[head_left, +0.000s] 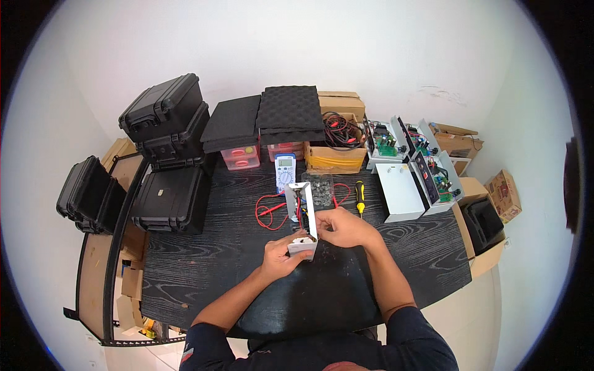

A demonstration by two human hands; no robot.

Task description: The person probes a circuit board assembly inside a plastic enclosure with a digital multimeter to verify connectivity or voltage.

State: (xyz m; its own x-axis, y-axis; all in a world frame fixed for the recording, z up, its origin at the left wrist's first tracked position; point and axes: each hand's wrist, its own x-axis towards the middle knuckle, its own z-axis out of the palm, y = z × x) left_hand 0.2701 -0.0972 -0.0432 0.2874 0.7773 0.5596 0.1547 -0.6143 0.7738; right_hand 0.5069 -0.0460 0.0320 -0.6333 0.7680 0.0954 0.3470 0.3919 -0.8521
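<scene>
A small white metal case [311, 210], open on one side with wires and dark parts inside, is tilted up over the middle of the black table. My left hand [282, 257] grips its near end, thumb along the front face. At the case's right wall my right hand [344, 227] has its fingers curled in a pinch; whatever they hold is too small to make out. Behind the case lie a blue-and-white multimeter [285, 173] and its red test lead [267, 211]. A clear parts box [319, 188] sits beside them. The yellow-and-black screwdriver [361, 195] lies beyond my right hand.
Several open white cases with green circuit boards [387, 146] stand at the back right, by a closed white case [399, 193]. Black hard cases [170, 199] are stacked at left. Foam sheets [289, 112] rest on red boxes, next to a carton of cables [334, 162].
</scene>
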